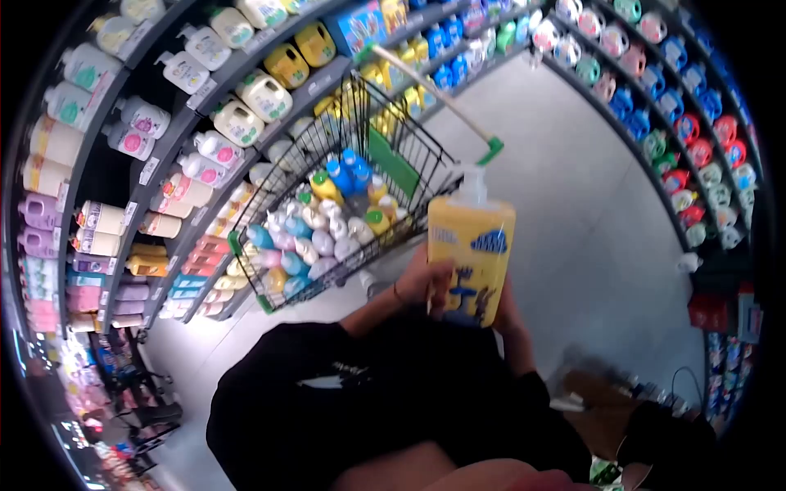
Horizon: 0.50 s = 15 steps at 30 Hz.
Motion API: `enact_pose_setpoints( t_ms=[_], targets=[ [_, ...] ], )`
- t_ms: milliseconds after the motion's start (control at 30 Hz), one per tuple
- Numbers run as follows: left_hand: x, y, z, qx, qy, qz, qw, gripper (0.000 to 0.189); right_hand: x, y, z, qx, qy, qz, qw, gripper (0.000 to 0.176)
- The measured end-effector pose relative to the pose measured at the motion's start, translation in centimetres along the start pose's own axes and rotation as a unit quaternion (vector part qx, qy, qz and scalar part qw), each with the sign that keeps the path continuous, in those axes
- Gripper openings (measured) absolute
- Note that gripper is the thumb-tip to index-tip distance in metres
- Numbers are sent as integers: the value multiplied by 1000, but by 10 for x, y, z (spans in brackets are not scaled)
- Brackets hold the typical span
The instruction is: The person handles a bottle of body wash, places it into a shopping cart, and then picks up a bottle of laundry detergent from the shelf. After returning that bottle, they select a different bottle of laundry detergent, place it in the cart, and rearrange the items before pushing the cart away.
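Observation:
A yellow pump bottle with a clear pump top and blue print on its label stands upright in front of my chest. My left hand grips its left side, with fingers curled onto the front. Along the lower right edge, my right hand holds the bottle from behind, its fingers mostly hidden by it. Just left of the bottle is a wire shopping cart with a green handle bar. Several bottles in white, blue, yellow and pink fill it.
Shelves of pump bottles and jugs line the left side, close against the cart. Another curved shelf row with detergent bottles runs along the right. Grey floor lies between them. Cardboard boxes sit at the lower right.

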<state>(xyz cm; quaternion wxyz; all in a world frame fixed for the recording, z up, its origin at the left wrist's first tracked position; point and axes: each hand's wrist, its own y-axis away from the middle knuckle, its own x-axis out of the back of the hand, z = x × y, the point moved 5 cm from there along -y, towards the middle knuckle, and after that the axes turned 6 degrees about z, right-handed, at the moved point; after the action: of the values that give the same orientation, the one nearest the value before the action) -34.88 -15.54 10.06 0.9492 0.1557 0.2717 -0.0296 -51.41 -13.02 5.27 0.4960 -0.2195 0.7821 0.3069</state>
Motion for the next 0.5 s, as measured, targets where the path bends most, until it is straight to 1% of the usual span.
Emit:
enact_pose_setpoints(
  t_ms=[67,100,133,167,200,267,300,400,500],
  targets=[
    [-21,-4,-10,61,-10,22,998,39,59,9,7,-2,-125,-78,989,56],
    [-27,-13,-15,42,-23,42,998,39,70,14,3,22,-87,11,996,57],
    [-34,-27,-20,17,-38,58,997,39,58,18,-6,38,-44,102,993,58],
    [-49,-24,-38,5,-49,81,996,38,47,44,-18,49,5,163,985,59],
    [-61,-22,-36,16,-59,59,996,39,31,51,-32,62,64,211,973,60],
    [-85,-15,-22,36,-79,15,996,40,43,62,-33,68,44,234,969,60],
    [-88,-17,-25,37,-90,9,995,41,46,64,-34,73,34,242,967,59],
    [-96,-28,-30,51,-120,-7,991,42,47,68,-39,75,85,258,960,56],
    [-103,-43,-35,75,-142,-26,987,42,64,63,-40,110,64,209,970,52]
  ],
)
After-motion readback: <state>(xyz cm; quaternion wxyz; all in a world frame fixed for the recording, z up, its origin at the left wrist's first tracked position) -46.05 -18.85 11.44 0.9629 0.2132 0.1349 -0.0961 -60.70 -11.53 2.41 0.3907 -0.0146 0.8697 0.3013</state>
